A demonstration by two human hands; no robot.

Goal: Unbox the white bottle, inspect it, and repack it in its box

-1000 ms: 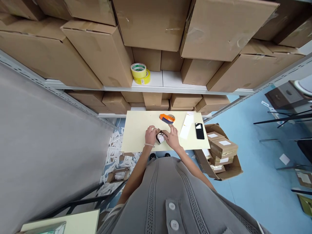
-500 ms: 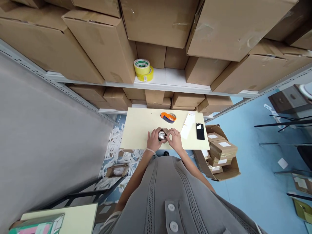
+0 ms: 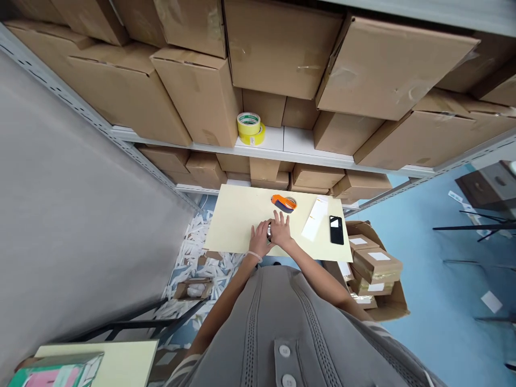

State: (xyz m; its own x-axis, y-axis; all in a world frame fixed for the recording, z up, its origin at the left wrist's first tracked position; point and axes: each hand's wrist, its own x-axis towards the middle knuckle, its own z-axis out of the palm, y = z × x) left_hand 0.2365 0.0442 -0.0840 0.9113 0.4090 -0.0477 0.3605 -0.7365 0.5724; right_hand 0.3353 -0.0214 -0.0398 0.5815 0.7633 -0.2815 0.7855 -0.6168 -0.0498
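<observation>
Near the front edge of the pale table [image 3: 234, 215], a small shiny silver round object [image 3: 269, 232] is caught between my two hands. My left hand [image 3: 260, 239] curls around its left side. My right hand [image 3: 281, 230] presses over its right side, with some fingers stretched forward. Most of the object is covered, so its exact kind cannot be told. Beyond my hands lies an orange and dark blue tape dispenser [image 3: 283, 203] with a roll in it.
White label sheets [image 3: 315, 217] and a black phone [image 3: 336, 230] lie on the table's right side. Yellow tape rolls [image 3: 250, 129] sit on the shelf among cardboard boxes [image 3: 282, 48]. An open carton [image 3: 397, 301] of labelled boxes stands at right; paper strips [image 3: 197, 242] litter the floor at left.
My right hand has turned from pinching beside the object to lying over it. The brown cardboard piece seen near it earlier is now hidden. The camera view has shifted slightly.
</observation>
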